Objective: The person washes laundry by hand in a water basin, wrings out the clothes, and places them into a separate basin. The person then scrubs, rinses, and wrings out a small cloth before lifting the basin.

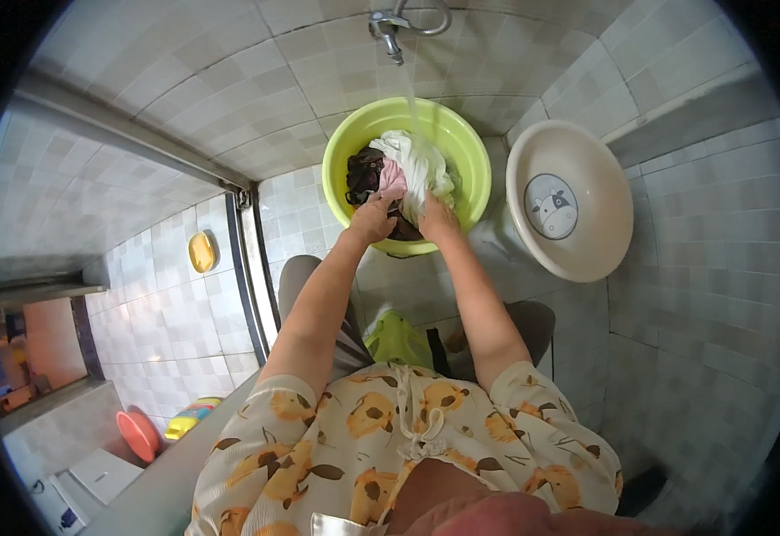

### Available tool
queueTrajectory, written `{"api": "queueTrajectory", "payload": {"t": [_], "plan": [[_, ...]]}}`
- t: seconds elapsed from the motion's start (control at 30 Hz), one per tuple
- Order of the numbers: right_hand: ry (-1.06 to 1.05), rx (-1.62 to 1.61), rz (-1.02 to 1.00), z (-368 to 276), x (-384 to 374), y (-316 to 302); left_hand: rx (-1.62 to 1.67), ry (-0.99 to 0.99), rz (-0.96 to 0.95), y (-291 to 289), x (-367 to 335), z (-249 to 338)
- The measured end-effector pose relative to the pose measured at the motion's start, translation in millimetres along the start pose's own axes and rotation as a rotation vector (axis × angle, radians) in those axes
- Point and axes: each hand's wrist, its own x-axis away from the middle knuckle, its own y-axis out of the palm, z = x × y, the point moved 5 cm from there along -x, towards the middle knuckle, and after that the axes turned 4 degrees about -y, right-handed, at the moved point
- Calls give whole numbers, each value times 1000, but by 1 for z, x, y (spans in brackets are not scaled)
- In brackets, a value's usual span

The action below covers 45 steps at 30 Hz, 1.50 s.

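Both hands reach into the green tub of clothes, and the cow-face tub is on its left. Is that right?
Not quite: the head view shows the cow-face tub right of the green tub. The left hand and right hand do reach into the tub of clothes.

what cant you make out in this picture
All in the head view:
Green basin: bottom hidden under the clothes
Right hand: grip unclear, fingertips lost against white cloth
Central green thing: partly covered by patterned top
White object, lower left: cut off by dark rim
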Motion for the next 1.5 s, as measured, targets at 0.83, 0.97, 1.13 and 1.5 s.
{"api": "queueTrajectory", "payload": {"t": [0.83,0.97,1.13,1.5], "plan": [[-168,38,-54,-19,47,-27,-580,87,-124,15,84,35],[-203,39,-16,-14,45,-31,-587,34,-216,14,80,36],[-142,141,-135,-14,38,-28,-585,67,-251,12,80,36],[-730,764,-182,-51,-35,20,-158,-22,-394,-30,15,17]]}}
